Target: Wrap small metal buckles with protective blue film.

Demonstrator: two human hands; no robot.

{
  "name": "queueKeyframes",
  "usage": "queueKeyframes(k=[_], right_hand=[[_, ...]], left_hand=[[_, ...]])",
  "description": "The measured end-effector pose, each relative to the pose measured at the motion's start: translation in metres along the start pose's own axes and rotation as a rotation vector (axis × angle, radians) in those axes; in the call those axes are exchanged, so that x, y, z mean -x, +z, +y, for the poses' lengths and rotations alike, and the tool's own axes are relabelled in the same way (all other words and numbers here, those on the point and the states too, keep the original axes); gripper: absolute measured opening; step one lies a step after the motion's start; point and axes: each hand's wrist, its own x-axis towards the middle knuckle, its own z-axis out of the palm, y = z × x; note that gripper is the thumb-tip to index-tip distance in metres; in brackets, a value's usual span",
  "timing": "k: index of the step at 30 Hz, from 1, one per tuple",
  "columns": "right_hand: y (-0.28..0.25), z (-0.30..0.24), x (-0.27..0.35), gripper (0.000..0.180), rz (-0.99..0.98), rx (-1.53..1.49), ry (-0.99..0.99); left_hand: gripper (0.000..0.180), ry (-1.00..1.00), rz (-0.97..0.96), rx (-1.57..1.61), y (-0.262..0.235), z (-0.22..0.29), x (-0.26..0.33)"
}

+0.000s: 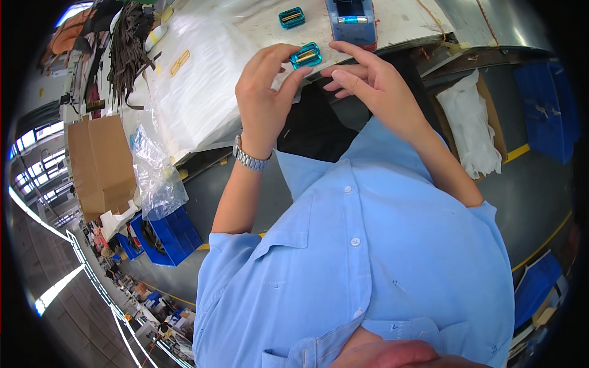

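A small teal rectangular buckle (313, 58) with gold bars across its middle is pinched between the thumb and fingers of my left hand (265, 86), just above the table's near edge. My right hand (375, 83) is held to the right of it with fingers apart and nothing in them. A gap shows between those fingertips and the buckle. Farther back on the white table lies a second teal buckle (291, 18) with similar gold bars. Beyond my right hand stands a blue holder (350, 32) with a shiny roller at its front, perhaps a tape dispenser.
Clear plastic sheeting (199, 80) covers the table's left part, with a gold rectangular frame (180, 63) on it. Dark straps (130, 52) lie in a bundle farther left. Cardboard (101, 165) and a blue bin (169, 236) stand at left; a box holding white wrapping (469, 126) sits at right.
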Motion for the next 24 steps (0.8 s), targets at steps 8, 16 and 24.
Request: queueKeyframes(k=[8,16,24], right_hand=[[-0.018,0.011,0.007,0.04,-0.01,0.098,0.098],[-0.036,-0.025,0.014,0.026,0.251,0.135,-0.139],[-0.069,-0.046,-0.022,0.029,0.384,0.383,-0.203]], left_hand=[[0.03,-0.125,-0.045,-0.071,0.011,-0.039,-0.001],[0.023,-0.13,0.07,-0.08,-0.052,-0.033,-0.031],[0.014,-0.196,-0.166,-0.979,-0.184,-0.213,-0.033]])
